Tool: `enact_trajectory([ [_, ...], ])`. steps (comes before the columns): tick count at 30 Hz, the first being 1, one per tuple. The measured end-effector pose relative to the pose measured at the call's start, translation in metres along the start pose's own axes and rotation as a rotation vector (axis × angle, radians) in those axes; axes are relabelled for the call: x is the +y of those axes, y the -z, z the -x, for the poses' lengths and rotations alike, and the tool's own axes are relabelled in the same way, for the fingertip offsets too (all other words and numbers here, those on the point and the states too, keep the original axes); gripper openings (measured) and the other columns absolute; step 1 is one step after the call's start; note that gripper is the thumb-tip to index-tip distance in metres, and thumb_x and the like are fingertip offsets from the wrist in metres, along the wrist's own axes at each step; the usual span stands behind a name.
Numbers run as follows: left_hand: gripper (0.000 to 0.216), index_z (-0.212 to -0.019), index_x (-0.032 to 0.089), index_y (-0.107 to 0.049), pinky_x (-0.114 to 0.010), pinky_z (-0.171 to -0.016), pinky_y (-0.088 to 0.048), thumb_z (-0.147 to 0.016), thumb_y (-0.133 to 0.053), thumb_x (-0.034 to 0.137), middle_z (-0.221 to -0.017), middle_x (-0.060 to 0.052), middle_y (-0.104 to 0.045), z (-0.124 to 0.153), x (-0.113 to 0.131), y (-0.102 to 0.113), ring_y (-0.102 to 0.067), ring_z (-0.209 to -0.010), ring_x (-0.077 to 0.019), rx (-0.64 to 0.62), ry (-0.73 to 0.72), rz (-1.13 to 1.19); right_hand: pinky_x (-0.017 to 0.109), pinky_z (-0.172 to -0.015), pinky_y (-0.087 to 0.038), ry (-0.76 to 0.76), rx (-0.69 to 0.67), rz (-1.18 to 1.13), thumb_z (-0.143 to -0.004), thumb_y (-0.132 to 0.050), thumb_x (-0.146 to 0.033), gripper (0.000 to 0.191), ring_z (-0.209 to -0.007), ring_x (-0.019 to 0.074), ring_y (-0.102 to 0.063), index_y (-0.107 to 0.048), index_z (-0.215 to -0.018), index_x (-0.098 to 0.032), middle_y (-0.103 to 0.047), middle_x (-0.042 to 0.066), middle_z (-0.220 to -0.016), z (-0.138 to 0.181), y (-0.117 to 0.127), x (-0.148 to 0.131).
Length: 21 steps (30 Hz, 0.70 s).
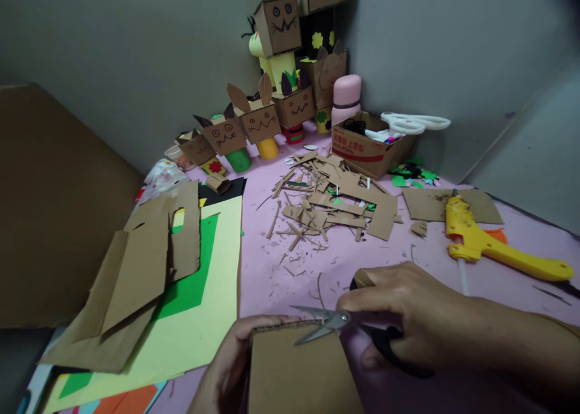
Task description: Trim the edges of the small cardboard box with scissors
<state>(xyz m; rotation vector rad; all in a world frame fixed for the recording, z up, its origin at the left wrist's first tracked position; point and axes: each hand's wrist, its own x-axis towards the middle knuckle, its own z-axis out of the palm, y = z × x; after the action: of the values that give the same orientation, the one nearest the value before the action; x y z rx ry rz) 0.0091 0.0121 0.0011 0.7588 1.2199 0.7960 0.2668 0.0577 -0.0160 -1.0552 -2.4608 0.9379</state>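
Observation:
Low in the head view, my left hand (226, 359) is wrapped round the left side of a brown cardboard box (299, 371), its fingers reaching over the far edge. My right hand (408, 311) grips the black handles of a pair of scissors (333, 322). The scissor blades are spread apart at the box's far right edge, one over the top face and one beyond the edge. Some of the box is cut off by the bottom of the picture. A small brown piece sits by my right index finger; I cannot tell what it is.
Cardboard scraps (335, 202) are heaped mid-table. A yellow glue gun (475, 236) lies at right on a cardboard piece. Behind stand a box of tools (369, 151), a pink bottle (347, 93) and several cardboard animal figures (260, 124). Coloured paper (222, 269) and cardboard sheets (140, 275) lie left.

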Motion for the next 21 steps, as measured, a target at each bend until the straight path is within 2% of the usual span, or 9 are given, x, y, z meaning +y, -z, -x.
enact_trajectory([
  [3,0.028,-0.083,0.024,-0.071,-0.054,-0.091,-0.049,-0.066,-0.073,0.046,-0.089,-0.006,-0.076,-0.011,-0.008,0.007,-0.067,-0.098,-0.0365,-0.03,0.0,0.003,0.023,-0.055,-0.028,0.015,-0.018,0.016,-0.071,-0.075,-0.042,0.021,-0.064,0.0125,-0.05,-0.067,-0.082,-0.026,-0.057,-0.003,-0.071,0.0,-0.001,0.002],
  [7,0.052,-0.083,0.025,-0.071,-0.055,-0.093,-0.046,-0.039,-0.088,0.047,-0.091,-0.005,-0.075,-0.022,-0.026,0.022,-0.066,-0.098,-0.039,-0.193,-0.158,-0.005,0.023,-0.055,-0.026,0.034,-0.03,0.041,-0.072,-0.073,-0.042,0.02,-0.065,0.0125,-0.049,-0.065,-0.079,-0.025,-0.056,-0.003,-0.07,0.001,0.0,0.002],
  [8,0.055,-0.087,0.025,-0.071,-0.054,-0.093,-0.046,-0.039,-0.088,0.046,-0.094,-0.006,-0.075,-0.022,-0.031,0.025,-0.065,-0.1,-0.0391,-0.213,-0.177,-0.013,0.023,-0.055,-0.026,0.037,-0.036,0.046,-0.073,-0.073,-0.042,0.019,-0.065,0.0125,-0.049,-0.065,-0.078,-0.025,-0.056,-0.003,-0.07,0.001,0.0,0.003],
  [12,0.043,-0.099,0.026,-0.07,-0.051,-0.091,-0.049,-0.064,-0.074,0.05,-0.102,-0.006,-0.074,-0.018,-0.045,0.028,-0.064,-0.105,-0.0365,-0.206,-0.162,-0.031,0.023,-0.054,-0.025,0.038,-0.046,0.042,-0.073,-0.072,-0.039,0.017,-0.064,0.0118,-0.049,-0.063,-0.075,-0.025,-0.056,-0.004,-0.069,0.001,0.0,0.003],
  [13,0.043,-0.099,0.026,-0.07,-0.05,-0.091,-0.049,-0.063,-0.074,0.05,-0.102,-0.006,-0.074,-0.017,-0.046,0.028,-0.064,-0.104,-0.036,-0.211,-0.18,-0.028,0.023,-0.054,-0.025,0.04,-0.045,0.031,-0.073,-0.073,-0.038,0.017,-0.063,0.0115,-0.049,-0.063,-0.074,-0.024,-0.056,-0.004,-0.069,0.001,0.0,0.003],
  [18,0.068,-0.102,0.029,-0.069,-0.051,-0.088,-0.051,-0.042,-0.084,0.056,-0.105,-0.004,-0.074,-0.024,-0.045,0.032,-0.065,-0.098,-0.0369,-0.273,-0.369,-0.016,0.022,-0.053,-0.026,0.042,-0.039,-0.004,-0.071,-0.075,-0.038,0.018,-0.061,0.0108,-0.049,-0.064,-0.073,-0.025,-0.057,-0.005,-0.067,0.003,0.002,0.002],
  [21,0.076,-0.099,0.029,-0.07,-0.051,-0.083,-0.053,-0.03,-0.087,0.054,-0.096,-0.004,-0.075,-0.03,-0.046,0.035,-0.067,-0.091,-0.0371,-0.336,-0.382,-0.046,0.022,-0.053,-0.027,0.053,-0.029,-0.012,-0.071,-0.076,-0.036,0.018,-0.061,0.0102,-0.05,-0.063,-0.072,-0.024,-0.058,-0.005,-0.066,0.004,0.002,0.001],
])
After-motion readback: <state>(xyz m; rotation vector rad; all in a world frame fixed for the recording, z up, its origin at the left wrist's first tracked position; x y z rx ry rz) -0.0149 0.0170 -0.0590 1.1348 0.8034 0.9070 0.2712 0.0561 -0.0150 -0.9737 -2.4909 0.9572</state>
